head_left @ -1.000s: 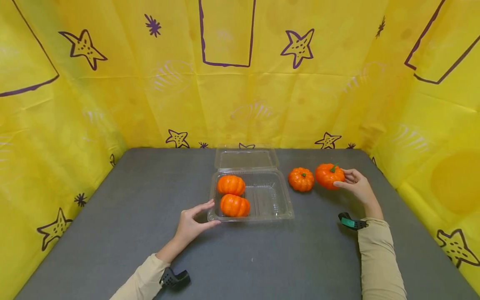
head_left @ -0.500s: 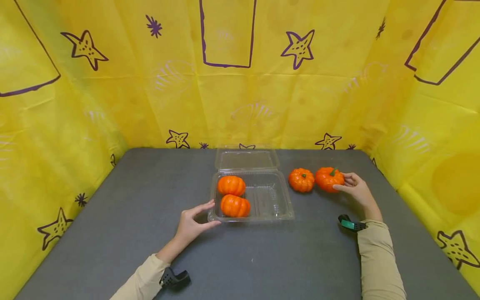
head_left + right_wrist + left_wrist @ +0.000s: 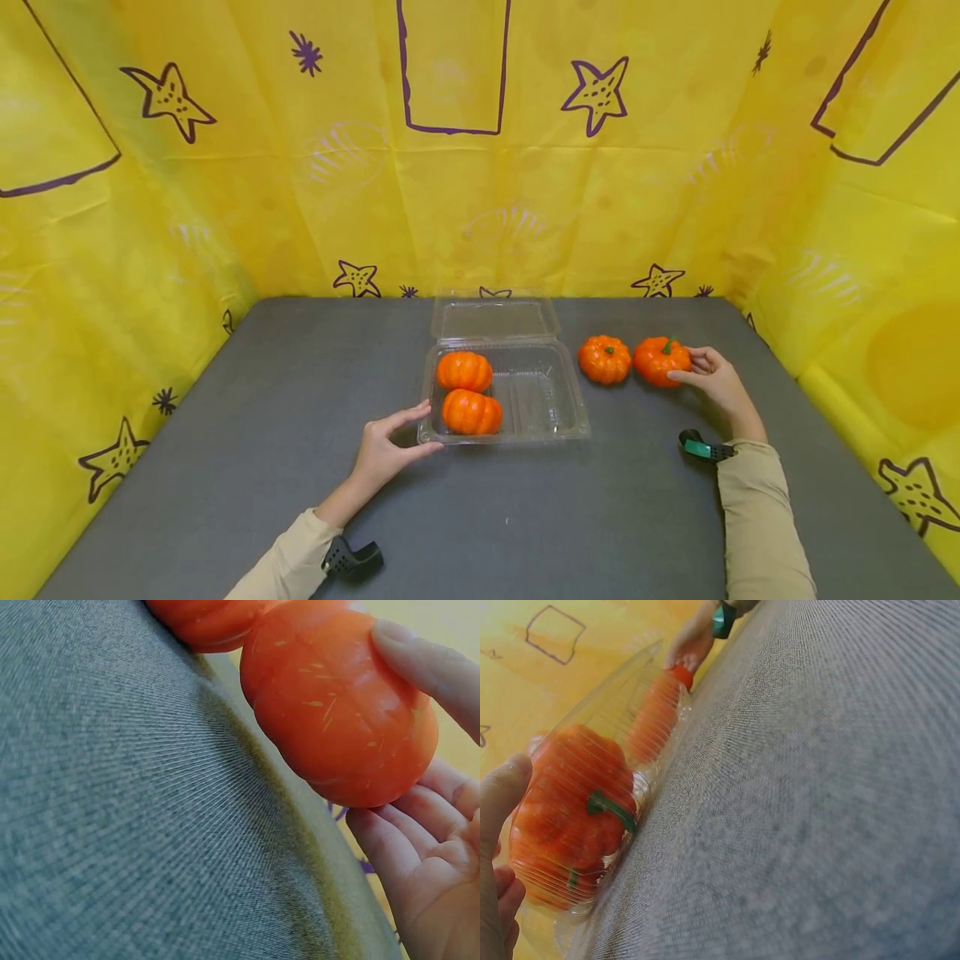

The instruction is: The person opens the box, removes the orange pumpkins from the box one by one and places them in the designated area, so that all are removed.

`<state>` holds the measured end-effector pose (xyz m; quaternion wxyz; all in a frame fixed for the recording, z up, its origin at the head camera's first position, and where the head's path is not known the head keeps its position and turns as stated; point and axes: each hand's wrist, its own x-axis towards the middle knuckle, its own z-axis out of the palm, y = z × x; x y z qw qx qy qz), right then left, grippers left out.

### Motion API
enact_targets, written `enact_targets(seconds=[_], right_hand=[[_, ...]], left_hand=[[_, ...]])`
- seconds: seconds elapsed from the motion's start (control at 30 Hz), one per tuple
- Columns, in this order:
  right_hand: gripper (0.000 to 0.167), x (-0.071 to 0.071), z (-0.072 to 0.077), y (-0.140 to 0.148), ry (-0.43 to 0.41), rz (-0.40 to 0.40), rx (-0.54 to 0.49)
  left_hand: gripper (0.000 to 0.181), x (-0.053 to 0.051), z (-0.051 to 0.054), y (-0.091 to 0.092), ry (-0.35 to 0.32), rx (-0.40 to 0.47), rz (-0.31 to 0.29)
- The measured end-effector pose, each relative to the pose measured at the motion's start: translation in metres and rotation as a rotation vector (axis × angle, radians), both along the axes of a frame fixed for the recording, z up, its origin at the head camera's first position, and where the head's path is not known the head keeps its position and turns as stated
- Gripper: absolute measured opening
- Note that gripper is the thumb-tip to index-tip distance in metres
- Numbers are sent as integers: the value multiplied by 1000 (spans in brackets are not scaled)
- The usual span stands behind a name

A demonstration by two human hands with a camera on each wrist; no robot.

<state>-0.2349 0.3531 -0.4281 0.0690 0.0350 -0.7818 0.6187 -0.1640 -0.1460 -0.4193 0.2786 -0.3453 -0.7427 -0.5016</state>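
Grey surface (image 3: pixel 510 533), yellow cloth (image 3: pixel 450 192) behind, clear box (image 3: pixel 531 392);
left hand (image 3: pixel 381 450), thumb and forefinger spread, touches the box's near-left corner; right hand (image 3: pixel 722 383) grips a held pumpkin (image 3: pixel 660 364) right of the box, beyond a loose pumpkin (image 3: pixel 604 361); boxed pumpkins (image 3: pixel 472 413) inside.

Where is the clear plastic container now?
In the head view, the container sits near the middle of the grey table, with the left hand at its near left corner and a pumpkin just beyond its right side.
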Motion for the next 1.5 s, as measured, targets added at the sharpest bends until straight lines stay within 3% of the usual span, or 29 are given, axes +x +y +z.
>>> enact_targets(seconds=[0.13, 0.33, 0.77, 1.07, 1.17, 1.5], right_hand=[[38, -3, 1, -1, -13, -13, 37], [61, -3, -1, -2, -62, -29, 147], [69, 0, 4, 4, -115, 3, 244], [81, -1, 6, 3, -175, 31, 194], [85, 1, 11, 2, -154, 50, 159], [87, 5, 30, -8, 33, 9, 59]], left_hand=[[51, 0, 0, -1, 0, 7, 4], [51, 0, -1, -1, -1, 11, 3], [51, 0, 1, 0, -8, 5, 3], [51, 0, -1, -1, -16, -1, 7], [52, 0, 0, -1, -21, -3, 8], [52, 1, -1, 0, -11, 0, 6]])
